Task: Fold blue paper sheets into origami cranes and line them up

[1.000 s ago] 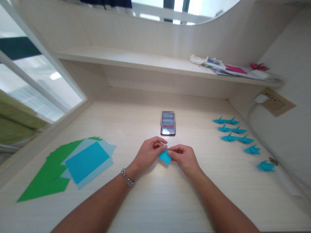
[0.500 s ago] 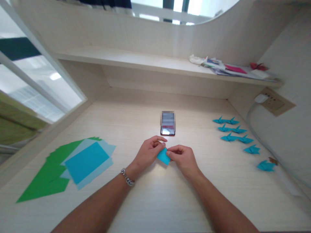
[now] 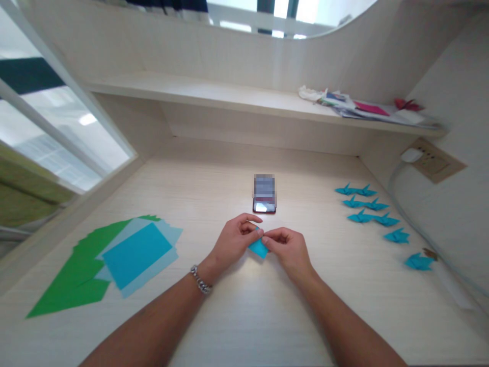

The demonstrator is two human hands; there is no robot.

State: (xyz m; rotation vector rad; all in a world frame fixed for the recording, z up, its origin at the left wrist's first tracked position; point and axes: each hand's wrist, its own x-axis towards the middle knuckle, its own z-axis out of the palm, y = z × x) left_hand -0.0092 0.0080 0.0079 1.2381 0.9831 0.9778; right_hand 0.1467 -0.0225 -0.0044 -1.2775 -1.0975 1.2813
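Note:
A small folded piece of blue origami paper [image 3: 259,250] is held between my hands over the middle of the desk. My left hand [image 3: 237,235], with a chain bracelet at the wrist, presses its thumb on the paper's upper edge. The fingertips of my right hand [image 3: 286,244] pinch its right corner. Fingers cover part of the folds. Just beyond my hands lies a phone [image 3: 264,205] with a blurred screen. Several folded blue paper cranes [image 3: 359,216] stand in rows at the right.
Blue sheets [image 3: 137,255] lie on fanned green sheets [image 3: 69,285] at the left. Papers [image 3: 355,108] rest on the shelf [image 3: 214,94]. A white plug [image 3: 411,155] sits in the wall socket [image 3: 435,162], its cable [image 3: 420,229] running down the right side.
My left thumb has slid slightly right along the paper's upper edge, closer to my right fingertips. The other objects lie as before.

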